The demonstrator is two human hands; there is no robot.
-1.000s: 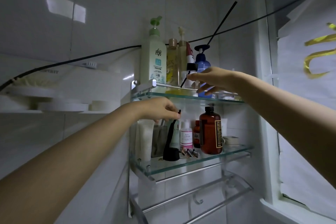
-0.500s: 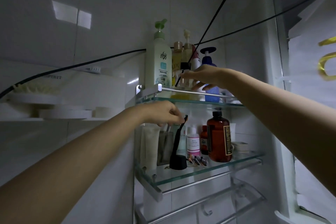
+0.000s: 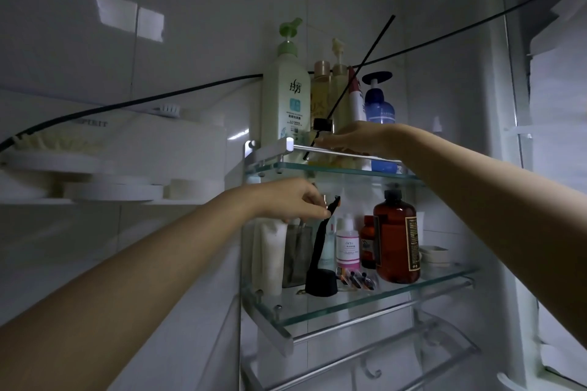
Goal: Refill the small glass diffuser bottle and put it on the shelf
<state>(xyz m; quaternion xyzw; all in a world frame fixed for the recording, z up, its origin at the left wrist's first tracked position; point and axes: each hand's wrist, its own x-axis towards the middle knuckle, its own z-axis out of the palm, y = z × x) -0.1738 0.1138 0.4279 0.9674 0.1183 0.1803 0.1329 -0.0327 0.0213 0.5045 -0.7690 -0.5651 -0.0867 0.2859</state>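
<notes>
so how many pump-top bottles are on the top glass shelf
3: the green-pump white bottle at the left, a cream-pump yellow bottle behind centre, and the blue pump bottle at the right. Others may be hidden.

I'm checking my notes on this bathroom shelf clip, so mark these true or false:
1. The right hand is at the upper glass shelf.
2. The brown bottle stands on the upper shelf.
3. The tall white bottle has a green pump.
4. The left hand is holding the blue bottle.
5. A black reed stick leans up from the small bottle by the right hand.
1. True: the right hand reaches over the upper glass shelf.
2. False: the brown bottle stands on the lower shelf.
3. True: the tall white bottle has a green pump.
4. False: the left hand is below the upper shelf, beside a black razor; the blue bottle stands untouched above.
5. True: the black reed stick rises from the small bottle.
</notes>
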